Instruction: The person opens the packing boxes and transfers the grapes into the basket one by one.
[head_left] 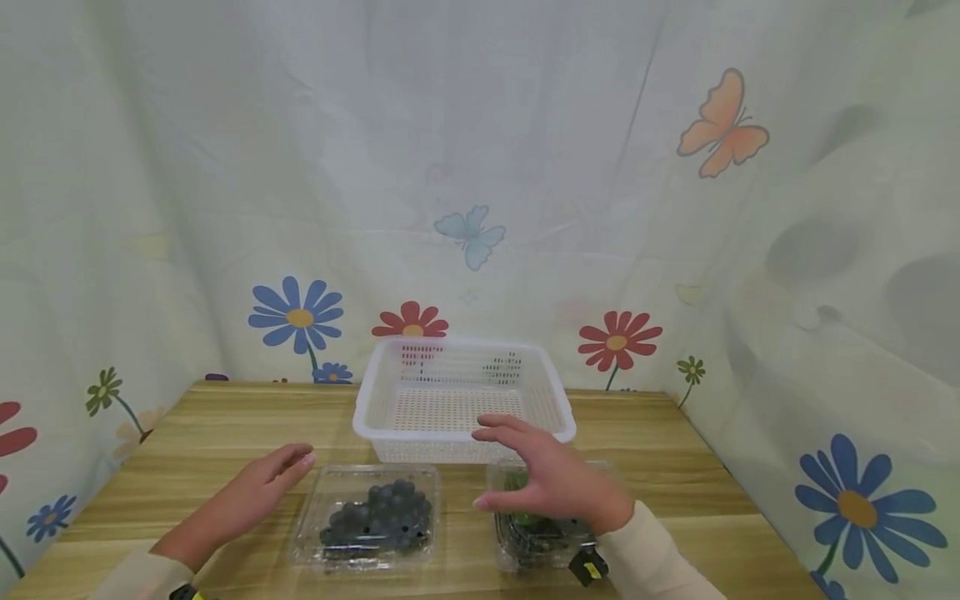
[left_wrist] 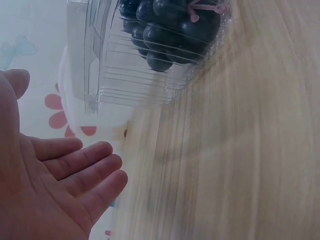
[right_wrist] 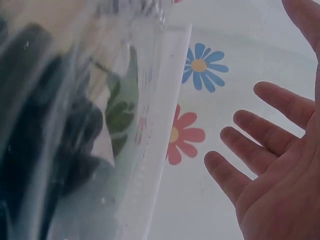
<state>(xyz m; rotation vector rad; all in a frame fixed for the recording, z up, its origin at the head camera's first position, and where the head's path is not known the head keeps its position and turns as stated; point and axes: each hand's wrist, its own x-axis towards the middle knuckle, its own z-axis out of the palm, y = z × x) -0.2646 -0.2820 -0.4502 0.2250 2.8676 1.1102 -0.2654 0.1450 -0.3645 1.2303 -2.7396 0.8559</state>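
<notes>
In the head view, a clear plastic box of dark grapes [head_left: 386, 512] stands on the table, left of centre. My left hand [head_left: 258, 487] hovers beside its left side, fingers extended and holding nothing; the left wrist view shows the palm [left_wrist: 45, 195] apart from the box. A second clear box [head_left: 525, 546] stands to the right, with something green and dark fruit inside. Above it is my right hand [head_left: 551, 475], thumb and fingers spread, covering part of the box. Nothing lies in that palm [right_wrist: 280, 185] in the right wrist view.
Behind the two boxes stands a white perforated basket [head_left: 367, 417], with no contents visible. The wooden table [head_left: 247, 417] reaches back to a pale curtain [head_left: 525, 125] printed with flowers and butterflies. A small black device [head_left: 587, 567] sits at my right wrist.
</notes>
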